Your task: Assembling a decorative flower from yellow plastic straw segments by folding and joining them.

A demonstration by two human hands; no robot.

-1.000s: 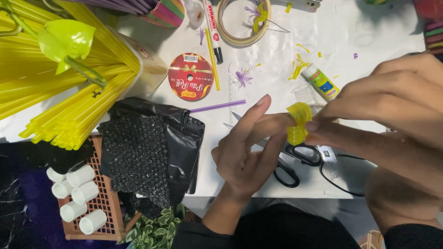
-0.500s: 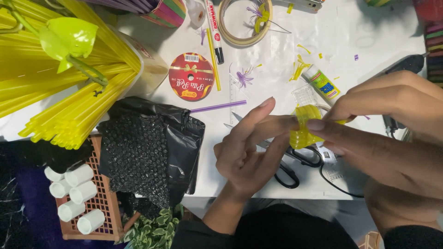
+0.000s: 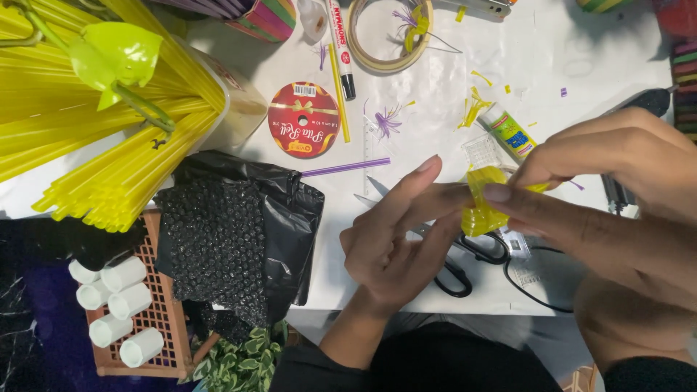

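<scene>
Yellow plastic strip (image 3: 482,207) pinched between left hand (image 3: 396,236) and right hand (image 3: 617,189).

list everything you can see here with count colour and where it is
yellow strip piece: one, yellow, pinched between both hands
scissors: one, black handles, on table under the hands
straws: a big bundle, yellow, upper left
ribbon spool: one, red, table centre
purple straw: one, purple, below the spool
tape ring: one, tan, top centre
glue bottle: one, white with green and yellow label, right of centre
black plastic bag: one, black, left of the hands
basket: one, brown, lower left
white tubes: five, white, in the basket
table: one, white
left hand: centre
right hand: right
</scene>
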